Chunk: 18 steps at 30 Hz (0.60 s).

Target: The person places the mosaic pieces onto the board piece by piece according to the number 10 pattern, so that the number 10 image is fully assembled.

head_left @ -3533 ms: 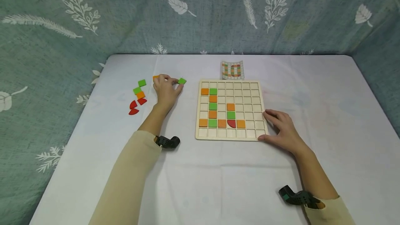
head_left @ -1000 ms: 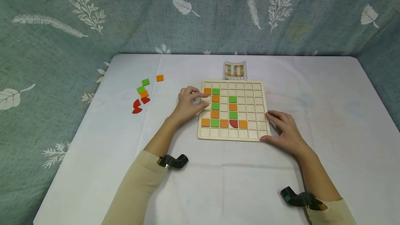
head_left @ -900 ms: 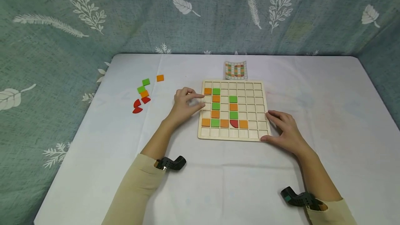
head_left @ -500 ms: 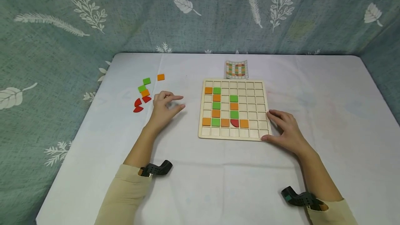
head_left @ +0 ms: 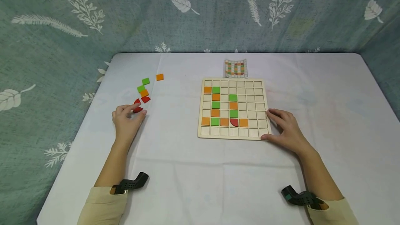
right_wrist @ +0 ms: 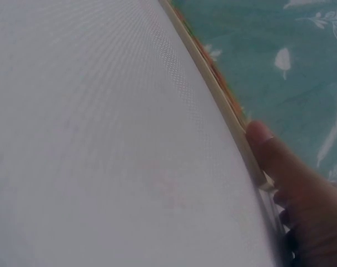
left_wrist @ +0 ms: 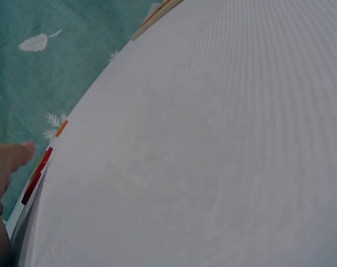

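My left hand (head_left: 128,121) is over the red quarter-circle tiles on the left of the table. Its thumb and forefinger stand apart, with a red tile (head_left: 138,109) between them; no grip on it shows. A second red tile (head_left: 145,99) lies just beyond. In the left wrist view the thumb (left_wrist: 18,154) shows beside the tiles, seen edge-on. My right hand (head_left: 285,129) holds the wooden grid board (head_left: 231,138) by its near right corner, thumb at the front edge and fingers along the right side. Orange and green squares and one red quarter-circle (head_left: 234,122) sit in its cells.
Loose green (head_left: 146,81) and orange (head_left: 160,77) square tiles lie beyond the red ones. A small pattern card (head_left: 235,68) lies behind the board. White cloth covers the table (head_left: 187,183), and a patterned green curtain (head_left: 200,13) hangs behind it.
A green tile, pinched by the left hand at first, now sits in the board above an orange one. The left hand has since moved left to the red tiles; the right hand stays put.
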Tool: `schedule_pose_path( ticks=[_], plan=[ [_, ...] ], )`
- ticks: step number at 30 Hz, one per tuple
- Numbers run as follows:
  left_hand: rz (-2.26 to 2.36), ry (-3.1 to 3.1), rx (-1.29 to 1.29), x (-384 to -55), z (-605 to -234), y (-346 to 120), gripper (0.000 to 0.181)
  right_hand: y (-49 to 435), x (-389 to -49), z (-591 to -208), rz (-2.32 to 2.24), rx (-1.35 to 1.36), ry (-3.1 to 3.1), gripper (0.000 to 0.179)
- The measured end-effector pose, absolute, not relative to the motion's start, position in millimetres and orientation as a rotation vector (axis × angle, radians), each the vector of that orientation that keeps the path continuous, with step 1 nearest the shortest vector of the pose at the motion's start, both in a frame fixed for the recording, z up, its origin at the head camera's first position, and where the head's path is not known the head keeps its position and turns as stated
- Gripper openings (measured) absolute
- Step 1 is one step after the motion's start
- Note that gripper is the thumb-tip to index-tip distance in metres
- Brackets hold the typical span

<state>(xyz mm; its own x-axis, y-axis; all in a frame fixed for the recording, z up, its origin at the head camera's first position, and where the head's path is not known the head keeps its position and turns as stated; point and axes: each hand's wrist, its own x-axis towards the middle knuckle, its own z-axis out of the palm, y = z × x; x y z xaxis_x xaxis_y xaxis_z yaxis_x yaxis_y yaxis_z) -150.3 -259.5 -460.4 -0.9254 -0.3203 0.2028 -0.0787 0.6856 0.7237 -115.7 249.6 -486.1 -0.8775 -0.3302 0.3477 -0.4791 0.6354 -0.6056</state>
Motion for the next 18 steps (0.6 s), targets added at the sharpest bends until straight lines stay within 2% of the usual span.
schedule_pose_path(
  ticks=[3,7,18],
  plan=[
    [-1.047,-2.627,0.482,-149,-461,-267,0.044,250,-115,-486,1.075,0.669,-2.645,0.086],
    [-0.968,-2.697,0.503,-149,-462,-271,0.041,250,-114,-486,1.07,0.653,-2.662,0.087],
    [-0.914,-2.78,0.128,-157,-465,-254,0.03,252,-112,-486,1.079,0.64,-2.67,0.083]
  ],
)
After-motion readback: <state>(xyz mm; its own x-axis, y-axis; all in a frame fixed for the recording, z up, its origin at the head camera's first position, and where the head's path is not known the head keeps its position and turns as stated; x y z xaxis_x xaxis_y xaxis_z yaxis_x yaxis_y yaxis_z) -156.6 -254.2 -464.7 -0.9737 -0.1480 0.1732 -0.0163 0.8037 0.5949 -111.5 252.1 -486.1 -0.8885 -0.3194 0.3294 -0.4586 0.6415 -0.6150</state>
